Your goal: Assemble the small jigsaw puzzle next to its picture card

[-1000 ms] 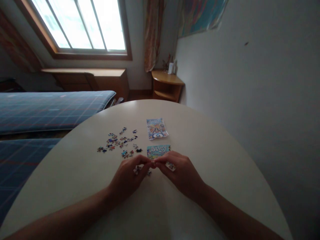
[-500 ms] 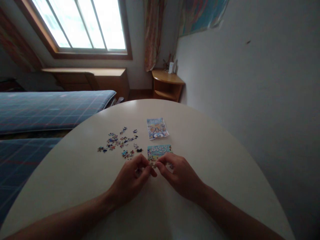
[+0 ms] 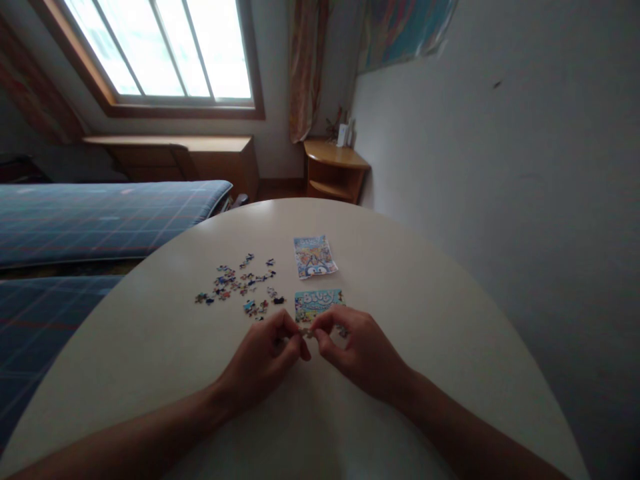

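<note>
Head view: showing left hand (image 3: 267,350) and right hand (image 3: 357,340) close together above the table (image 3: 425,287), with thumbs and fingers pinched from opposite sides on what looks like a small puzzle piece (image 3: 307,333). Grasping it by its edges only, probably for want of room for more than fingertips on something so small. Mostly covered by those fingers; impossible to tell one piece from two joined. Just beyond the grip, partly hidden by right hand, a printed card (image 3: 320,302), lettered side up, perhaps set so near for looking at without turning away. Farther beyond the grip, clear of the card, a printed packet (image 3: 315,258) lying flat, likely put there to leave working room. Beyond and to the left of the grip, loose pieces (image 3: 230,283) in an uneven scatter, some touching, others apart, seemingly spread to show each one and to lie within reach of left hand. On the near side of that scatter, beside the card, a dark piece (image 3: 279,301).
</note>
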### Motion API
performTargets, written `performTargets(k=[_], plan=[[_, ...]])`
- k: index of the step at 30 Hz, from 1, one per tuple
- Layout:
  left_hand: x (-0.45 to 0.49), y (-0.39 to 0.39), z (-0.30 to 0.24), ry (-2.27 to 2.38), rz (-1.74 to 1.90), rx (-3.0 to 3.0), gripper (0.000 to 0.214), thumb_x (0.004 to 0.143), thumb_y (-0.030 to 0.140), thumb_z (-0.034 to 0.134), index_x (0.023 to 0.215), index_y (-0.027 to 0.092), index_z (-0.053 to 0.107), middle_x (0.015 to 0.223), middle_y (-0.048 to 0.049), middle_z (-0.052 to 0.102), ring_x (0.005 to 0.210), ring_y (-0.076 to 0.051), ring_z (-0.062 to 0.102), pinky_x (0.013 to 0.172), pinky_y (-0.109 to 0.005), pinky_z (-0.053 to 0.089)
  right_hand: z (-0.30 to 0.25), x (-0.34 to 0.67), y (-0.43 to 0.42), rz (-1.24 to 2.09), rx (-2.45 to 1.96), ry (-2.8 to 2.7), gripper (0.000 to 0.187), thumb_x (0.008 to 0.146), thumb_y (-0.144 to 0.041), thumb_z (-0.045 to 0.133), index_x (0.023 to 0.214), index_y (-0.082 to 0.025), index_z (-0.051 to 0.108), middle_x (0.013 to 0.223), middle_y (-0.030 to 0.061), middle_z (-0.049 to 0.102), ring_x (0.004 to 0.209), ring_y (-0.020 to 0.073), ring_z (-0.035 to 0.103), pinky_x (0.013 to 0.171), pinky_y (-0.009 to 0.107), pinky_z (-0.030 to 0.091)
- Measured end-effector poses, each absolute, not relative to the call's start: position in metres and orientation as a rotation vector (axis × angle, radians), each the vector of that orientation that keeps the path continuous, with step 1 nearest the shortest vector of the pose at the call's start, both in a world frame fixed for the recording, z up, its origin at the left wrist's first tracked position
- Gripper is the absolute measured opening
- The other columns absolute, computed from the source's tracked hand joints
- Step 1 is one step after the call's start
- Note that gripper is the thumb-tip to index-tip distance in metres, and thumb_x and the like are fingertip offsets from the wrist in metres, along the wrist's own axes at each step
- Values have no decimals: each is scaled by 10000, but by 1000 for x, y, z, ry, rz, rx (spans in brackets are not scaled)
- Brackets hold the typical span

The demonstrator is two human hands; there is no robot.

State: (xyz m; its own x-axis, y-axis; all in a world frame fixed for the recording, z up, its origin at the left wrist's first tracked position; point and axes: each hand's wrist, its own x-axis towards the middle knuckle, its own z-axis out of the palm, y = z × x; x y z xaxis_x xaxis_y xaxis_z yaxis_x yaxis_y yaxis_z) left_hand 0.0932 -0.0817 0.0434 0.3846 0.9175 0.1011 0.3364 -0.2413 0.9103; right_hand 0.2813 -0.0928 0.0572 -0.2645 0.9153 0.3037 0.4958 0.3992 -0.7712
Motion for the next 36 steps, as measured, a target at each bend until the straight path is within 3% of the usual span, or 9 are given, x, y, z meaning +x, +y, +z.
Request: performTargets(k=[13,17,26,30,36], plan=[[94,-83,42,1137,858,1934,114,794,199,516,696,190,574,650,-4,713,591,-140,648,578,-238,465,53,282,-92,573,-1269,-1970,114,752,-99,654,785,-208,669,765,-13,698,728,149,643,778,297,476],[94,-81,42,1189,851,1934,96,778,196,522,695,194,570,648,0,721,563,-144,645,519,-225,444,52,282,-93,557,-1275,-1957,134,757,-99,647,820,-214,678,792,-8,711,746,156,653,762,299,477],[92,-75,34,1179,1049,2132,106,832,174,553,728,189,575,657,4,704,581,-137,651,528,-218,472,57,279,-98,613,-1278,-1948,26,838,-242,678,832,-217,676,789,-10,722,746,160,668,751,304,479],[88,-74,32,1019,1184,2384,51,853,150,596,823,186,614,729,-12,706,655,-146,662,605,-245,508,57,278,-99,695,-1256,-1909,82,849,-292,686,898,-226,686,892,3,743,844,174,687,786,305,496],[85,-70,37,859,1266,2645,59,882,134,632,904,184,609,814,-32,714,747,-156,674,708,-288,530,58,278,-101,702,-1257,-1903,102,883,-318,645,883,-219,671,881,12,729,844,180,675,776,312,491]])
